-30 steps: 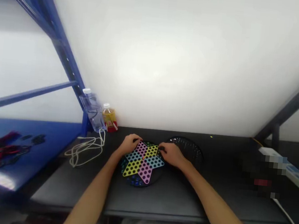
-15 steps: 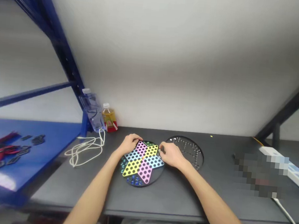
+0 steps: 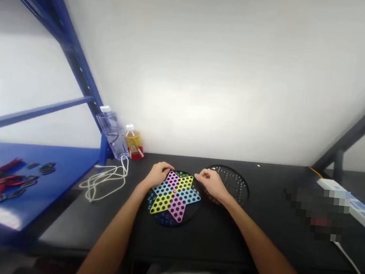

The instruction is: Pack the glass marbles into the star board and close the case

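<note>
Star-patterned marble board (image 3: 191, 213) sat on the tabletop (image 3: 224, 244) between both hands, left hand (image 3: 158, 174) curled on its rim as if steadying it, right hand (image 3: 210, 184) loosely curled just beside it, any grip unclear.

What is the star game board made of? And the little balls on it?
The star board looks like plastic: its colours are flat and bright, with a smooth, slightly shiny finish. The little balls might be glass or shiny plastic. They gleam, but they're too small here to tell.
</note>
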Tool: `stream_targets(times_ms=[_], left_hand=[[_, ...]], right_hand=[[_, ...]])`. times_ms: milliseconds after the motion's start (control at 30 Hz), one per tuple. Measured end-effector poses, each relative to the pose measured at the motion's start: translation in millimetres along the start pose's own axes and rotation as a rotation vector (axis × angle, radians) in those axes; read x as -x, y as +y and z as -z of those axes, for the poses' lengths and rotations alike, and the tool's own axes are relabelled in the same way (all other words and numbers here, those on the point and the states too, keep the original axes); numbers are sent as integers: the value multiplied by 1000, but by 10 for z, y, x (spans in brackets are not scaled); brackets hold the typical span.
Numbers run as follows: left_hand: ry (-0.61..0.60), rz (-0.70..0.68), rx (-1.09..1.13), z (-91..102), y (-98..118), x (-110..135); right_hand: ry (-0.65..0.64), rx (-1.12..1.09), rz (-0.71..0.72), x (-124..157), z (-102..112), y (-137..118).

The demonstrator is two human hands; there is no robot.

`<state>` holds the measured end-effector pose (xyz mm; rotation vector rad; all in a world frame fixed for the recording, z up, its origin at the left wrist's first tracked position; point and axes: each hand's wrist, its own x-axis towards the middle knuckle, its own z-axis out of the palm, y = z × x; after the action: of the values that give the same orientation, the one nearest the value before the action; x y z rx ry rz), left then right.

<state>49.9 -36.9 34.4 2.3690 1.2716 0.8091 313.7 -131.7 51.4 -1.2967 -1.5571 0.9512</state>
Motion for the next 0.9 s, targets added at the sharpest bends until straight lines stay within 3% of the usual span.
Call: stream_targets(times_ms=[67, 167, 333, 467, 633, 700, 800, 900], left_hand=[[2, -1, -1, -5, -3, -1], [4, 1, -3, -15, -17, -4], [8, -12, 2, -17, -39, -10], [8, -25, -4, -14, -40, -9], [11, -21, -1, -19, -36, -7], [12, -17, 0, -19, -29, -6], [8, -9, -5, -13, -14, -2], [4, -14, -7, -6, -3, 2]], right_hand=[[18, 322, 128, 17, -23, -2], [-87, 609, 199, 29, -55, -12], [-147, 675, 180, 14, -76, -26], [-34, 328, 103, -15, -38, -31], [-21, -616, -144, -63, 128, -7], [-47, -862, -214, -76, 204, 7], [-78, -954, -281, -78, 247, 22], [-27, -753, -240, -61, 177, 30]])
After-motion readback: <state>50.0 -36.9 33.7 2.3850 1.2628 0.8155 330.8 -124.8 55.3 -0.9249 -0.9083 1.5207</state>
